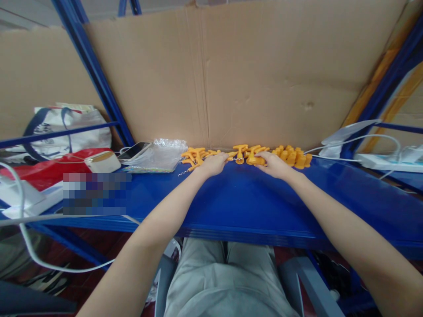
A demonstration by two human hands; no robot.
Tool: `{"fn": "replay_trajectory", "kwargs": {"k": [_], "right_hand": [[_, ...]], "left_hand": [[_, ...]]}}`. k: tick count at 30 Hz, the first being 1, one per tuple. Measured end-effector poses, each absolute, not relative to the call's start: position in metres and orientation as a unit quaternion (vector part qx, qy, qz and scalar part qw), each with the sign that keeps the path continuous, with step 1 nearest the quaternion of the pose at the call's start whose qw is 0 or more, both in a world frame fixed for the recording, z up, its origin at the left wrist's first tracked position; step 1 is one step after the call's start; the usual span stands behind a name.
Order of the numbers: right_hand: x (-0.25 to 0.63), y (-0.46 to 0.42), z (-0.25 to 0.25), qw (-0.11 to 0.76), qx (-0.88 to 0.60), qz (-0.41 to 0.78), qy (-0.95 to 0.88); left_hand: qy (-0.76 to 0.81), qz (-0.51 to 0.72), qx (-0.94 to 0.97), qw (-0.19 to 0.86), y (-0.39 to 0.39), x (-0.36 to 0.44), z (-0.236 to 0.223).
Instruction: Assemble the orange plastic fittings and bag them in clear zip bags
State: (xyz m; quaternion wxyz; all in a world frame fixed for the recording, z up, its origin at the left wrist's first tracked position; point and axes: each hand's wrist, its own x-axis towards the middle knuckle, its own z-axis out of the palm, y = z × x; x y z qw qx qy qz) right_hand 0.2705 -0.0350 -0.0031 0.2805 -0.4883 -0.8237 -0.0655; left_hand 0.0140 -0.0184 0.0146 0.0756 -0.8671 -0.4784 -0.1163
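Note:
Yellow plastic parts lie in a row along the back of the blue shelf. At the row's left end is a pile of yellow corkscrew handles [193, 155] with thin spiral metal rods. My left hand [215, 164] is closed beside this pile, its fingertips on a yellow piece [230, 156] that they mostly hide. An upright yellow T-shaped piece [240, 152] stands between my hands. My right hand [274, 165] has its thumb and fingers around a yellow corkscrew part [255, 160], partly covered. To its right several yellow sleeve-like pieces [292, 156] stand close together.
A cardboard panel [264, 79] rises behind the blue shelf [238, 202]. Left are a clear plastic bag [161, 156], a phone [135, 151], a white-and-gold device [103, 162], red cloth [62, 165] and a tote bag [79, 130]. White cables [357, 140] and a power strip [386, 162] lie right.

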Motion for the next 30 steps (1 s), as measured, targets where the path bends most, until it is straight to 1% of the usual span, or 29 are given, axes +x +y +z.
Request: {"fn": "replay_trajectory", "kwargs": {"k": [5, 12, 16, 26, 30], "right_hand": [[0.267, -0.036, -0.006, 0.282, -0.486, -0.045, -0.826], [0.266, -0.031, -0.01, 0.345, -0.432, -0.052, -0.831], [0.267, -0.029, -0.012, 0.358, -0.406, -0.055, -0.839], [0.264, -0.032, -0.013, 0.357, -0.373, -0.069, -0.854], [0.263, -0.032, -0.013, 0.354, -0.362, -0.077, -0.859]], "left_hand": [[-0.5, -0.087, -0.853, 0.117, -0.03, 0.017, 0.021], [-0.513, -0.048, -0.843, 0.154, -0.035, 0.019, 0.024], [-0.514, -0.037, -0.842, 0.16, -0.036, 0.019, 0.024], [-0.508, -0.042, -0.841, 0.184, -0.037, 0.021, 0.022], [-0.489, -0.079, -0.845, 0.199, -0.034, 0.021, 0.019]]}}
